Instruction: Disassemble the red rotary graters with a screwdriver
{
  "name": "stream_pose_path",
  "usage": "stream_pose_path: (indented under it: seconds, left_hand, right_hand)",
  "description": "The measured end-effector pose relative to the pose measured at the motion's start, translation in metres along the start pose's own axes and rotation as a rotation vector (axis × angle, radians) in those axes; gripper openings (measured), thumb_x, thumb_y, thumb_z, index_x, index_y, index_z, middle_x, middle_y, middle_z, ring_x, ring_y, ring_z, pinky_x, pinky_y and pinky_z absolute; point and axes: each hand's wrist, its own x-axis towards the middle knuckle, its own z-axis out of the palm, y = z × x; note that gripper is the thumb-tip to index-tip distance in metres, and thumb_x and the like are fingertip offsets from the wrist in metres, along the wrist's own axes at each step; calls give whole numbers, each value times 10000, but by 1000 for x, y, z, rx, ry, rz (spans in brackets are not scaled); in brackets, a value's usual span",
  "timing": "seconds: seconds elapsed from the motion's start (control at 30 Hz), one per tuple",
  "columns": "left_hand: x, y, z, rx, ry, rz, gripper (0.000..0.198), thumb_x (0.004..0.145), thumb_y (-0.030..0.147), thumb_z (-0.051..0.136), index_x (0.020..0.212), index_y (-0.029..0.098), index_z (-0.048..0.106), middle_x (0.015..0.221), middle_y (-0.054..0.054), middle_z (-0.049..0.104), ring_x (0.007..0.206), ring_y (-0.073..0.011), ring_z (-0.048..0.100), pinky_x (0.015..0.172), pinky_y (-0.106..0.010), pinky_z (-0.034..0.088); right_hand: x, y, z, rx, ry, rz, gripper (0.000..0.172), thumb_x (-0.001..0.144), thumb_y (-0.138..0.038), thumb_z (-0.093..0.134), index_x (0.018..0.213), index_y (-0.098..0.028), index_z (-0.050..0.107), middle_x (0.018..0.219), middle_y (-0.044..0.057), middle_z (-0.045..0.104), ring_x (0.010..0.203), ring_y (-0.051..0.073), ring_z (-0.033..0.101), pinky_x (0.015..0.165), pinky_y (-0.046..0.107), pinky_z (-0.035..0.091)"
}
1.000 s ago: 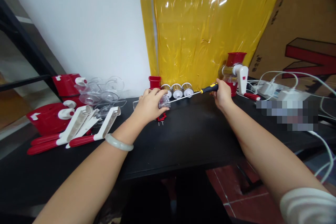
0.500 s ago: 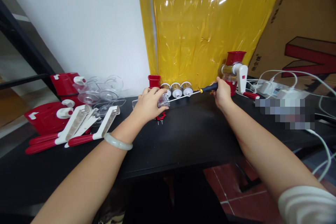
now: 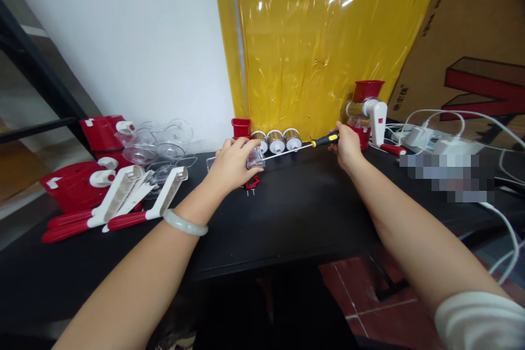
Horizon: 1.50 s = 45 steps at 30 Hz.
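My left hand (image 3: 235,161) is closed around a clear plastic part (image 3: 256,158) above the black table. In my right hand (image 3: 346,145) is a long screwdriver (image 3: 326,139) with a black and yellow handle. Its thin shaft points left, and the tip meets the clear part beside my left fingers; the exact contact is too small to make out. A small red piece (image 3: 253,181) with two metal pins lies just below my left hand. Behind my left hand stands a red hopper (image 3: 240,127), partly hidden. Three metal grater drums (image 3: 276,142) with white ends sit in a row behind the shaft.
At left are red housings (image 3: 76,183), white cranks with red handles (image 3: 167,191) and clear plastic parts (image 3: 170,139). An assembled rotary grater (image 3: 368,115) stands at right, near chargers and white cables (image 3: 449,145). Yellow film (image 3: 328,38) and a cardboard box (image 3: 463,38) rise behind the black table (image 3: 283,219).
The screwdriver handle has turned in my right hand, so its yellow patch now shows. My left hand and the clear part stay in place.
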Motion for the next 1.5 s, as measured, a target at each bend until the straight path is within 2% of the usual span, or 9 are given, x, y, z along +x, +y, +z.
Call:
stream_pose_path:
  seconds: [0.13,0.27,0.43,0.57,0.8,0.93,1.03,1.3,1.5]
  left_hand:
    - [0,0,0,6,-2,-5,612,801,448,709,1352,301,489,1307,-89,558,1138,-330,466,929,-485,448]
    - [0,0,0,0,-3,-2,606,806,456,704,1351,300,488,1307,-87,559,1139,-330,465,922,-481,452]
    - [0,0,0,0,1,2,606,804,459,706,1348,298,491,1302,-86,562,1136,-330,465,925,-484,450]
    - [0,0,0,2,2,4,606,805,468,704,1345,296,491,1303,-85,560,1129,-329,467,913,-477,455]
    - [0,0,1,-6,4,6,601,805,457,707,1343,297,492,1302,-84,558,1126,-325,463,912,-477,452]
    - [0,1,0,-13,0,6,591,811,452,702,1341,295,494,1306,-84,553,1129,-321,460,923,-483,446]
    - [0,1,-1,-7,-6,3,594,809,453,704,1341,292,495,1301,-83,556,1127,-321,462,914,-478,452]
    - [0,0,1,-5,6,9,607,802,447,715,1345,294,492,1301,-79,560,1135,-326,458,922,-478,449]
    - [0,0,1,-15,-1,1,610,805,450,710,1352,294,489,1310,-88,551,1144,-328,452,928,-486,443]
  right_hand:
    - [-8,-4,4,141,-4,31,156,795,-302,603,693,-224,514,526,-70,475,426,90,455,406,210,416]
    - [-13,-9,3,274,-135,45,245,831,-442,519,719,-225,540,644,-14,574,577,133,593,462,244,482]
    - [-4,-2,1,96,-3,-10,488,825,-691,495,650,-236,471,489,-35,461,412,128,488,364,249,400]
    - [0,2,2,-14,23,-43,368,800,-504,654,641,-242,451,415,-93,332,326,90,326,342,237,364]
    - [-10,-7,2,224,-123,34,287,859,-479,493,726,-229,543,628,-15,584,565,146,595,451,256,470]
    - [-5,-3,1,14,-26,-14,426,846,-600,522,658,-218,515,523,-21,519,437,127,516,365,226,368]
    - [-2,0,0,-149,17,-114,323,793,-456,654,632,-210,521,486,-50,478,352,81,400,320,206,276]
    - [-10,-11,-2,267,-193,89,248,840,-436,508,736,-220,570,660,9,613,602,155,616,476,264,491]
    - [1,0,-1,9,-16,-35,424,784,-610,626,638,-236,489,441,-62,410,363,107,403,366,251,372]
